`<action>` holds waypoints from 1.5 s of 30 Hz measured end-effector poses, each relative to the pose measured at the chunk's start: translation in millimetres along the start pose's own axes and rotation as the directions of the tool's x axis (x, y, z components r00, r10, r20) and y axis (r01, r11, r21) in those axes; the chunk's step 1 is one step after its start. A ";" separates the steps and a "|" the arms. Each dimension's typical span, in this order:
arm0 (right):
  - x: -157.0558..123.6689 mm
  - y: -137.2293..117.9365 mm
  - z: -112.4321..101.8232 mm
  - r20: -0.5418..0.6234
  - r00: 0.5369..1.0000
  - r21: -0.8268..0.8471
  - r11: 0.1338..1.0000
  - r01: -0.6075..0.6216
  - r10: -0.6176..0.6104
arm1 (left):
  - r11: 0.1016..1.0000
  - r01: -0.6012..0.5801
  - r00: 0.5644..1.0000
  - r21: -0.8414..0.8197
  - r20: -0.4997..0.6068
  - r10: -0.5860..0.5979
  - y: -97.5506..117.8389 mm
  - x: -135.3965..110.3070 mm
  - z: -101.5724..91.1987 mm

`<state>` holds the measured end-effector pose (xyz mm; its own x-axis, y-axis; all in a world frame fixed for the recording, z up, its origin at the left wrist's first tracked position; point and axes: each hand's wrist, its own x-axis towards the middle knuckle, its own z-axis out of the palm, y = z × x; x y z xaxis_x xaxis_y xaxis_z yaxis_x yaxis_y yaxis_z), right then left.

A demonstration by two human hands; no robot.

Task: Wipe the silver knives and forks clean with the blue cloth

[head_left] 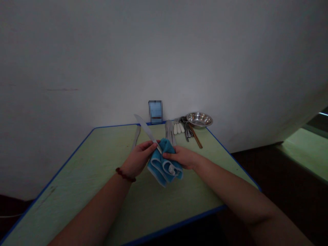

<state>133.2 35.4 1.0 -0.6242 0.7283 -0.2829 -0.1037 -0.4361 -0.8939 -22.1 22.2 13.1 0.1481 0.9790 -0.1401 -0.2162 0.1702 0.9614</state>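
Observation:
My left hand (139,155), with a dark red bracelet at the wrist, pinches a table knife (146,128) partway along its length. The blade points up and away to the left. A blue cloth (159,165) with pale edging and a white label hangs in folds around the knife's lower end. My right hand (185,157) is closed on the cloth, thumb on top, pressing it near the knife's handle. The cloth hides the handle's end. Both hands are held above the pale green table (102,160).
Another knife (136,136) lies behind my left hand. Several knives (168,130), white-handled forks (178,128), dark metal cutlery (187,133) and brown chopsticks (196,137) lie at the back right, beside a steel bowl (200,120). A blurred-out screen device (155,111) leans against the wall (115,61).

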 end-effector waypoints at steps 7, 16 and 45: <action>0.5 0.3 -0.4 -0.003 1.000 -0.004 1.000 0.005 -0.005 | 0.999 -0.050 0.998 -0.008 -0.026 0.050 1.8 -0.1 1.7; 0.9 0.8 -0.2 -0.006 1.000 0.010 1.000 0.009 -0.009 | 1.000 0.004 1.000 -0.024 -0.021 -0.004 2.8 -2.3 4.2; 13.2 3.6 -6.6 -0.239 0.952 0.045 0.978 0.206 -0.190 | 0.903 -0.238 0.877 0.359 -0.320 0.359 -0.1 -0.6 0.6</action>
<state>129.7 47.0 -8.2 -0.3894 0.9027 -0.1831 -0.2644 -0.2999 -0.9166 -21.6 21.5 13.2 -0.2560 0.9555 0.1463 0.1157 -0.1200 0.9860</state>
